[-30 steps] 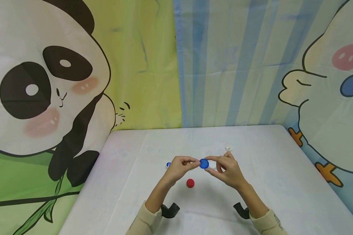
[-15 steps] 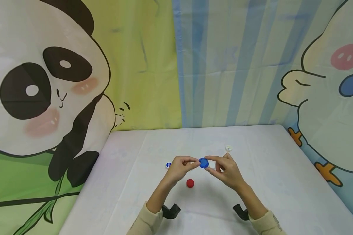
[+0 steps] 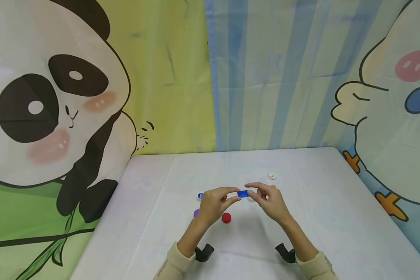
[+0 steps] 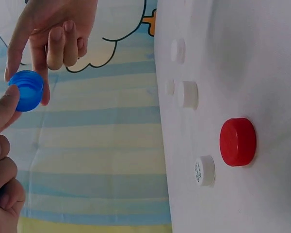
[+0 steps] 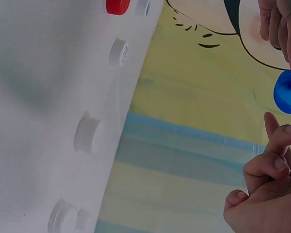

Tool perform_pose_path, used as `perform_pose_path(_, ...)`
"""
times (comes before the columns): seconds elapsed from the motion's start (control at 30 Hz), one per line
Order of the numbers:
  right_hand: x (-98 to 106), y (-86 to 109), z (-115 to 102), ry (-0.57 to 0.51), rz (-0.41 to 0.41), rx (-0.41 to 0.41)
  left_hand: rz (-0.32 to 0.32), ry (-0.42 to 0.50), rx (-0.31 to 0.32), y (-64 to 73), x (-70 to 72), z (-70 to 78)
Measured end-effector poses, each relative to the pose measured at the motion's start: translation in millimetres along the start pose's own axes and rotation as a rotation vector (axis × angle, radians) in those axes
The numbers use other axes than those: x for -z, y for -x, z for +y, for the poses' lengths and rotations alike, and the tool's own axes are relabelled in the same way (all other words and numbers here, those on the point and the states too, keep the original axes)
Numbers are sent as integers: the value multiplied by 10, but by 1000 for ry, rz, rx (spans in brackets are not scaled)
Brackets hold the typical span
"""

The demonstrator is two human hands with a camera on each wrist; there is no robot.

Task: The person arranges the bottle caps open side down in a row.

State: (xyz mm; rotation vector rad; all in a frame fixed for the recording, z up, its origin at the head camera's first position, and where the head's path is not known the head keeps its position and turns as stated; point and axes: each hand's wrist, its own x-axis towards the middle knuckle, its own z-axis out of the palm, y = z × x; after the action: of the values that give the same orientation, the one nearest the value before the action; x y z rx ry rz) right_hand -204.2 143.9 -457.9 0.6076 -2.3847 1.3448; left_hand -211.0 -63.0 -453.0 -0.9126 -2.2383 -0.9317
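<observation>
A blue bottle cap (image 3: 243,193) is raised above the white table between the two hands. My left hand (image 3: 213,202) pinches its edge between thumb and index finger. In the left wrist view the same blue cap (image 4: 28,91) shows its hollow, ridged inside. My right hand (image 3: 268,202) has its thumb and index finger spread around the far side of the cap; whether the thumb touches it cannot be made out. In the right wrist view a gap shows between the right index fingertip and the blue cap (image 5: 287,92).
A red cap (image 3: 226,217) lies on the white table (image 3: 154,233) nearest the hands. Close to the left hand are a purple cap (image 3: 196,213) and a blue-and-white cap (image 3: 200,196). Several white caps, one a white cap (image 4: 187,94), lie farther off. Patterned curtains (image 3: 161,77) hang behind.
The blue cap has tilted from face-on to edge-on in the head view. The right fingers have loosened from its rim. The left hand has shifted slightly, and the purple cap now shows.
</observation>
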Motion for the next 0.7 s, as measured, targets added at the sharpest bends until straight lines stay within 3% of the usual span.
perform_pose_path(0.1, 28, -9, -90, -67, -63, -103, 42, -111, -136, 5, -3, -5)
perform_pose_path(0.2, 74, -21, -227, -112, -98, -129, 79, -186, -203, 3, 9, -1)
perform_pose_path(0.3, 116, -24, -343, -144, -128, -115, 95, -210, -232, -1, 22, 7)
perform_pose_path(0.47, 110, -7, -328, -178, -127, -87, 101, -197, -253, -7, 34, 19)
perform_pose_path(0.7, 14, 26, -53, -165, -84, -83, 108, -170, -268, -5, 32, 19)
